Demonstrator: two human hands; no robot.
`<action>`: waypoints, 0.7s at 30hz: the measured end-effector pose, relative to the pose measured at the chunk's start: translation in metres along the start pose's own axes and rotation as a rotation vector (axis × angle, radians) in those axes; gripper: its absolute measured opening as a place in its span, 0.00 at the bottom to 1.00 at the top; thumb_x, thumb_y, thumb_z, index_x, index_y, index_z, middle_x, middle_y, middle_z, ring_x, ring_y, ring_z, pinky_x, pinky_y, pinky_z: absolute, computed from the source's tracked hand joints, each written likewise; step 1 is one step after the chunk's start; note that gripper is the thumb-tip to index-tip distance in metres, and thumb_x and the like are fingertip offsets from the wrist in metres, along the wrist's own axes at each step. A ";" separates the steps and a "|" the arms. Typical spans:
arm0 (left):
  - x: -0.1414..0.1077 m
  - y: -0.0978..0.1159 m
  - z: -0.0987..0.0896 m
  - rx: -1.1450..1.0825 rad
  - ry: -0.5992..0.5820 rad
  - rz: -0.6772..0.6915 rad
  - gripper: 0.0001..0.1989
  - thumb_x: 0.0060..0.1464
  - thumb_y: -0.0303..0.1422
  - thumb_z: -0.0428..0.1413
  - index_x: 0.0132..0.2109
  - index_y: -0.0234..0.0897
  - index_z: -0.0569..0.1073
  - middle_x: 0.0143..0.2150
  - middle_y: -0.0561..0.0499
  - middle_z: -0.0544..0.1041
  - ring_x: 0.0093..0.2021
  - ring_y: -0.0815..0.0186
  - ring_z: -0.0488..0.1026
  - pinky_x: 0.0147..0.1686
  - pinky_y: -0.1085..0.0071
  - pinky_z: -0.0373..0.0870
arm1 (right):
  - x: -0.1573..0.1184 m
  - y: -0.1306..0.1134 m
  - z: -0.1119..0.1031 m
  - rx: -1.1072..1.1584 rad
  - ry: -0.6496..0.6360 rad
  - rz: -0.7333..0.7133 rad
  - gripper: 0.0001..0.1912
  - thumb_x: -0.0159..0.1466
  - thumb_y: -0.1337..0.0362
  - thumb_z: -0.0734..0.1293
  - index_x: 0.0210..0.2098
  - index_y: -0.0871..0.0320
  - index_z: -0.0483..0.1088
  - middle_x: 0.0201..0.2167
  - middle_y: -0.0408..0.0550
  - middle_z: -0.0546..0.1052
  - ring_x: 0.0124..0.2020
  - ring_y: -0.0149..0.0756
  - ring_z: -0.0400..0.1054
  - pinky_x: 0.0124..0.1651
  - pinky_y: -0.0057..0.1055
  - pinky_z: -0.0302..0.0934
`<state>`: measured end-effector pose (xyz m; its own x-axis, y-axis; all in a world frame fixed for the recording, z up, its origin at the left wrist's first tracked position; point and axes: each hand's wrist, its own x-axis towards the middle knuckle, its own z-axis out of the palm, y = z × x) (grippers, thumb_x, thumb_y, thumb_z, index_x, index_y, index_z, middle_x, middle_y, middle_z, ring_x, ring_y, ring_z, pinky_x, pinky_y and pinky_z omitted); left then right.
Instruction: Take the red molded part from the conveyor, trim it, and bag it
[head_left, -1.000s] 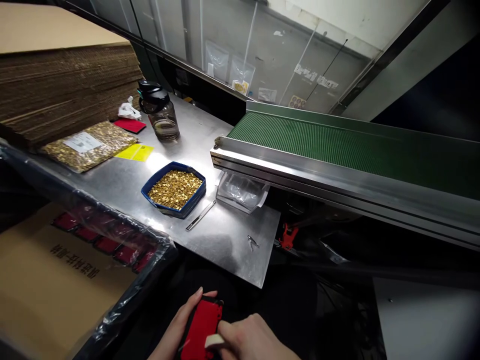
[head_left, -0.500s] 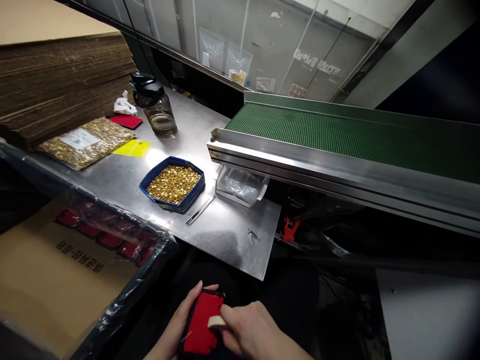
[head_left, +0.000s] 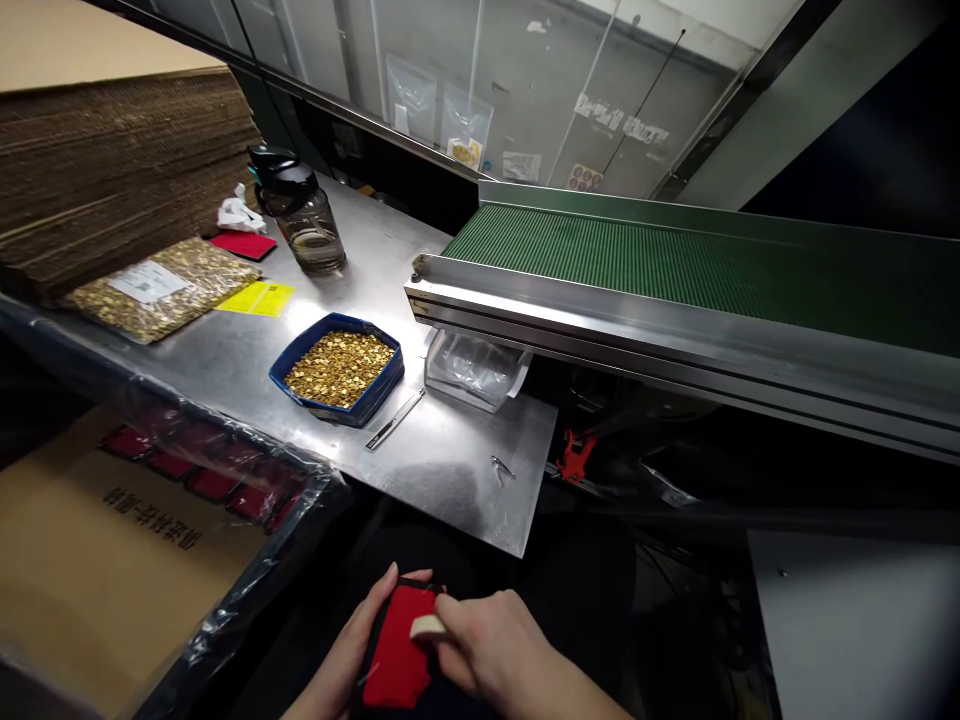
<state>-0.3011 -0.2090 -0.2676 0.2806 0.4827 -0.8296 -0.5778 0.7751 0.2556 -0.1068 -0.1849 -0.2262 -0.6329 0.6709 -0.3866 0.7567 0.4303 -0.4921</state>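
The red, black-edged piece (head_left: 397, 645) is over the person's lap, below the metal table's near edge. The left hand (head_left: 349, 655) grasps it along its left side; the right hand (head_left: 487, 640) pinches a pale, flat-ended tool (head_left: 430, 628) against its face (what the tool is, I cannot tell). On the metal table (head_left: 450, 480) lie small nail clippers (head_left: 502, 470), then a slim utility knife (head_left: 395, 420) just beside a blue tray (head_left: 360, 408) of gold pieces. The green conveyor belt (head_left: 600, 260) runs off to the right.
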 end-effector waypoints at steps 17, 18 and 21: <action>-0.001 0.000 -0.005 -0.043 -0.073 -0.029 0.33 0.62 0.54 0.61 0.63 0.32 0.72 0.58 0.35 0.78 0.54 0.42 0.78 0.48 0.57 0.78 | -0.005 0.008 0.005 0.012 -0.012 -0.029 0.07 0.70 0.54 0.63 0.40 0.49 0.65 0.33 0.37 0.84 0.30 0.36 0.79 0.26 0.32 0.45; -0.002 0.001 -0.004 -0.054 -0.083 -0.030 0.33 0.63 0.53 0.61 0.63 0.32 0.72 0.57 0.35 0.78 0.53 0.42 0.78 0.49 0.57 0.78 | -0.005 0.008 0.006 0.010 -0.020 -0.035 0.07 0.70 0.54 0.64 0.40 0.49 0.65 0.33 0.37 0.84 0.29 0.35 0.79 0.25 0.32 0.45; -0.004 0.004 -0.003 -0.092 -0.105 -0.045 0.32 0.63 0.51 0.61 0.63 0.31 0.72 0.58 0.35 0.78 0.53 0.43 0.78 0.51 0.56 0.77 | -0.005 0.008 0.008 -0.004 -0.041 -0.068 0.09 0.69 0.53 0.65 0.37 0.50 0.65 0.32 0.35 0.83 0.28 0.34 0.79 0.25 0.32 0.44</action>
<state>-0.3065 -0.2092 -0.2647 0.3841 0.4921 -0.7812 -0.6293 0.7587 0.1684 -0.0987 -0.1892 -0.2346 -0.6889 0.6145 -0.3845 0.7125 0.4765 -0.5151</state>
